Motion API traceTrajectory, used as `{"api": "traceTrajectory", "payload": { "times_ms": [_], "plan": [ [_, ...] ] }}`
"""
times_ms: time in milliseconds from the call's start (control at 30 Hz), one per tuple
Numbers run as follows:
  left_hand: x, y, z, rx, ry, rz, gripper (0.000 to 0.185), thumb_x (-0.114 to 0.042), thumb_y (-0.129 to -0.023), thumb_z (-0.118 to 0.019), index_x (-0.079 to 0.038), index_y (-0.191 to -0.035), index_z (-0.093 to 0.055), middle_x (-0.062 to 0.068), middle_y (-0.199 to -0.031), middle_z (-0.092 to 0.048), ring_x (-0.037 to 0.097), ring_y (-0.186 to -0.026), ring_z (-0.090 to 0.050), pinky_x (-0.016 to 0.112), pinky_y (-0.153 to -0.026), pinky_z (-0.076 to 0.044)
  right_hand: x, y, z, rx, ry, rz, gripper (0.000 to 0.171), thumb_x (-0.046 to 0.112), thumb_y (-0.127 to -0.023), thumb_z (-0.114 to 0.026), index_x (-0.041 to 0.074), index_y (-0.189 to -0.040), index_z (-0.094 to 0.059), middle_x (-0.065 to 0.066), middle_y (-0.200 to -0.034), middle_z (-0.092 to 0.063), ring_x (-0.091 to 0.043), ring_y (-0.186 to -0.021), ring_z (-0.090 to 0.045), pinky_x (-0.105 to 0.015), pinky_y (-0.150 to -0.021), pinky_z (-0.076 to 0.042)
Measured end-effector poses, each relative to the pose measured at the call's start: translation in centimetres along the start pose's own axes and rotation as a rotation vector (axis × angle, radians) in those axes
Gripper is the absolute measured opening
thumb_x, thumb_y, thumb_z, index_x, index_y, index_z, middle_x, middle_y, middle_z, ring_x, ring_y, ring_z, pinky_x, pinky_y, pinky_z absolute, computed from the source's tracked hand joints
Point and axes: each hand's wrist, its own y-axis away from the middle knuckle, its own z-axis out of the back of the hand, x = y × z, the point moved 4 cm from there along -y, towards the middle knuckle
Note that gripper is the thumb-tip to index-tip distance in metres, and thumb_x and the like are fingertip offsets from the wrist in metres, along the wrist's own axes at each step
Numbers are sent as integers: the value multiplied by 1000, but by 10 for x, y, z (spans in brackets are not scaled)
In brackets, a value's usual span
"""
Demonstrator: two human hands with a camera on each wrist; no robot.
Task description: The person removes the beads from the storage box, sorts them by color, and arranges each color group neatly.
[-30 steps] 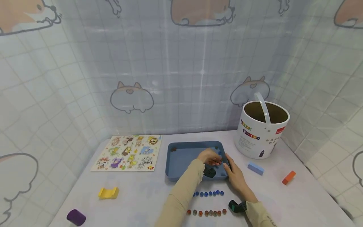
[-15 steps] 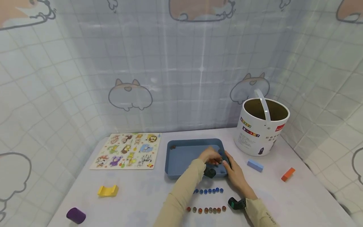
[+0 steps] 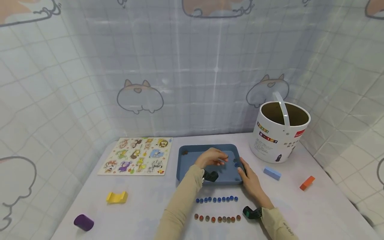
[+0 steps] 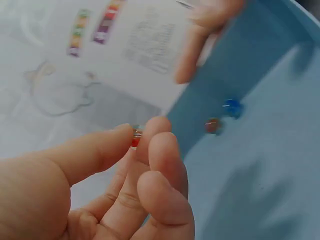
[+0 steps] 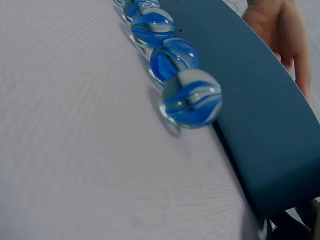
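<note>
My left hand [image 3: 220,159] hovers over the middle of a blue tray [image 3: 192,173]. In the left wrist view the thumb and fingertips [image 4: 155,131] pinch a small red marble [image 4: 136,138]. A blue marble [image 4: 233,107] and a red marble [image 4: 213,125] lie in the tray [image 4: 260,170] by its right wall. My right hand [image 3: 243,170] rests with straight fingers on the tray's front right corner. On the table in front of the tray lie a row of blue marbles [image 3: 216,199] and a row of red-brown marbles [image 3: 216,219]. The right wrist view shows the blue marbles [image 5: 191,97] close to the tray wall [image 5: 250,115].
A white bucket [image 3: 282,140] with its handle up stands at the back right. An animal puzzle board [image 3: 136,156] lies left of the tray. A yellow block [image 3: 116,197], a purple cylinder [image 3: 84,222], a light blue block [image 3: 272,173] and an orange block [image 3: 307,182] lie scattered.
My left hand has drawn back from the tray's right side toward its middle, now pinching a red marble. The right hand has stayed at the tray's corner.
</note>
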Motion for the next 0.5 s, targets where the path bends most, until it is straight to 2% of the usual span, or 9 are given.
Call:
{"api": "traceTrajectory", "payload": {
  "times_ms": [133, 300, 400, 500],
  "plan": [
    [4, 9, 16, 14, 33, -50, 39, -23, -97, -60, 1, -128, -61, 4, -100, -70, 10, -74, -62, 22, -67, -47, 2, 0, 1, 9, -8, -11, 57, 36, -105, -38, 12, -155, -22, -22, -156, -29, -47, -142, -29, -64, -112, -23],
    [9, 30, 35, 7, 74, -105, 38, -22, -98, -58, 0, -129, -58, -1, -96, -68, 9, -73, -61, 22, -66, -46, 2, 0, 3, 4, 4, -2, 57, 35, -105, -38, 11, -155, -23, -23, -156, -30, -48, -141, -30, -64, -111, -24],
    [13, 45, 43, -5, 61, -140, 34, -21, -98, -59, 0, -125, -59, 1, -97, -69, 10, -73, -61, 24, -66, -45, 1, 1, 2, 2, 8, 0, 57, 36, -105, -37, 11, -155, -23, -23, -156, -30, -48, -140, -30, -64, -111, -25],
    [18, 65, 49, -17, -4, -171, 32, -22, -98, -58, -1, -122, -60, 3, -98, -69, 12, -75, -62, 27, -68, -48, 0, 1, 1, 10, -1, 2, 57, 36, -105, -37, 11, -155, -22, -23, -156, -29, -48, -141, -29, -64, -111, -24]
  ]
}}
